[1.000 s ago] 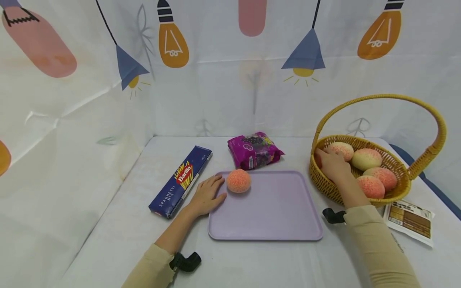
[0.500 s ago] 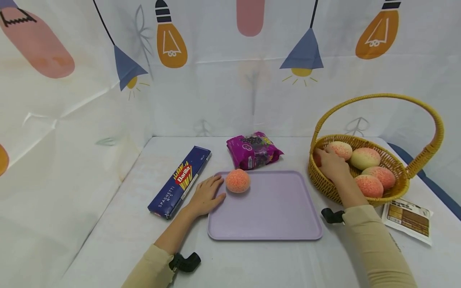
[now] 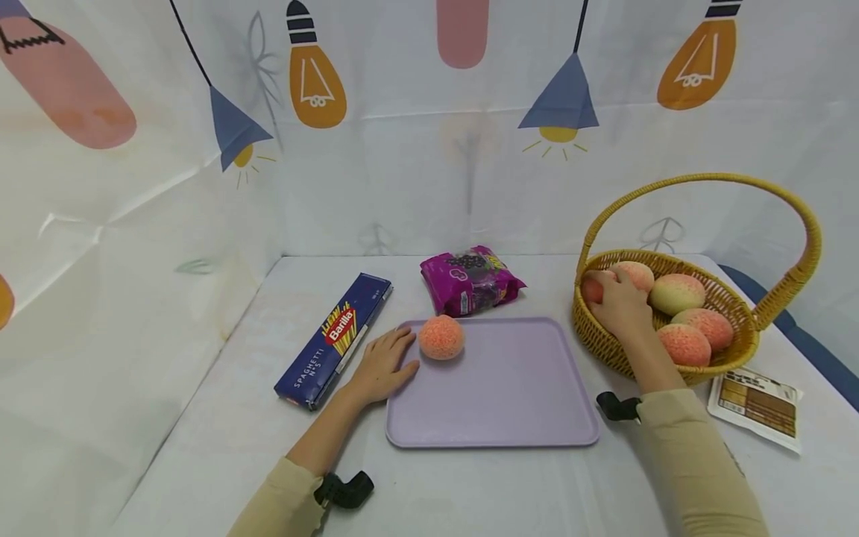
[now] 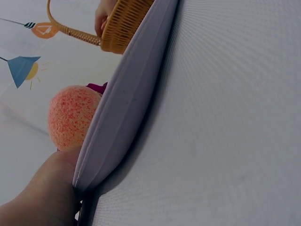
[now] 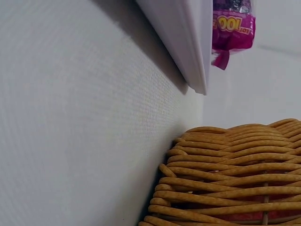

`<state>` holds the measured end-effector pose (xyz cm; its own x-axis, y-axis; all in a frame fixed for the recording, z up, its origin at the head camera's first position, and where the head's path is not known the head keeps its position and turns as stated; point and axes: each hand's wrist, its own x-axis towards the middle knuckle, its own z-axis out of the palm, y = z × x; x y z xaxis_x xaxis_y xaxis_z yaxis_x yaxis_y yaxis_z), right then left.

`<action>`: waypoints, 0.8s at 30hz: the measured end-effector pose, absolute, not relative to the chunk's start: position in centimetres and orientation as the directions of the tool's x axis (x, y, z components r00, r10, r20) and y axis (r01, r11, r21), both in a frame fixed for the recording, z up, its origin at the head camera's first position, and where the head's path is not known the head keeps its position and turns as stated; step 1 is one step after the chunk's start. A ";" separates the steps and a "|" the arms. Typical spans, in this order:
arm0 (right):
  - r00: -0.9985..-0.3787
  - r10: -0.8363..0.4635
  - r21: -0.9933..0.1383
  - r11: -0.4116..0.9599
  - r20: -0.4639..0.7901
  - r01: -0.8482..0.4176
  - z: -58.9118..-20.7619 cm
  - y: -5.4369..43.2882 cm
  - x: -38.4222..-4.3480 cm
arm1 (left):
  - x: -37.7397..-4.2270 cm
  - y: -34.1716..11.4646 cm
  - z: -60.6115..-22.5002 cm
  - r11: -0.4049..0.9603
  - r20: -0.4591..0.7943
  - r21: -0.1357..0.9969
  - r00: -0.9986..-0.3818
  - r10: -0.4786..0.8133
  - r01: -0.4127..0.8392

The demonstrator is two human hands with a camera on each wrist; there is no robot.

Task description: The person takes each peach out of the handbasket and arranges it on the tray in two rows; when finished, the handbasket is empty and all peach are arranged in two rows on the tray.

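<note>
My left hand [image 3: 382,367] rests on the left rim of the lilac tray [image 3: 496,406], fingers relaxed. Beside its fingertips a speckled orange-pink peach [image 3: 441,338] lies in the tray's far left corner; it shows in the left wrist view too [image 4: 70,117]. Over at the right, my right hand [image 3: 620,302] reaches into the wicker basket [image 3: 604,350] and grips a peach [image 3: 594,286] by its left wall. Several more peaches [image 3: 678,294] lie around that hand. The right wrist view shows only the basket's woven side [image 5: 235,174], with the hand out of sight.
A blue spaghetti box [image 3: 333,339] lies left of the tray, and a purple snack packet [image 3: 472,281] lies behind it. The basket's tall handle [image 3: 711,177] arches above the fruit. A brown-and-white packet [image 3: 757,410] sits in front of the basket, partly hidden under its edge.
My right hand has shifted slightly in the basket, and more of the peach at its fingers now shows. The left hand stays on the tray; the whole view drifts slightly left.
</note>
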<state>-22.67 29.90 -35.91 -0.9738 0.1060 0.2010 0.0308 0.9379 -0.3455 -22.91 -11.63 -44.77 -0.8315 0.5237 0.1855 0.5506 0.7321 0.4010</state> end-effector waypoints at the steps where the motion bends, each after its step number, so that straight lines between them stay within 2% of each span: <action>1: -0.970 0.121 -0.356 0.934 0.211 0.039 -36.0 29.9 -22.6 | -22.9 -11.6 -44.8 0.733 0.184 0.400 -0.831 0.524 0.551; 6: -0.951 0.170 -0.391 0.919 0.259 0.058 -35.9 29.8 -22.4 | -22.8 -11.7 -44.7 0.733 0.182 0.397 -0.830 0.527 0.552; 17: -0.923 0.161 -0.379 0.925 0.349 0.018 -35.1 29.3 -21.8 | -22.7 -11.6 -44.5 0.724 0.208 0.398 -0.824 0.527 0.563; 24: -0.878 0.139 -0.373 0.927 0.459 -0.048 -34.9 29.0 -20.4 | -22.7 -11.6 -44.4 0.719 0.202 0.410 -0.824 0.529 0.562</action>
<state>-20.45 29.04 -34.89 -0.8778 0.1386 0.4585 -0.0484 0.9267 -0.3728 -22.74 -11.63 -44.40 -0.8240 0.5292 0.2023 0.5620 0.7186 0.4096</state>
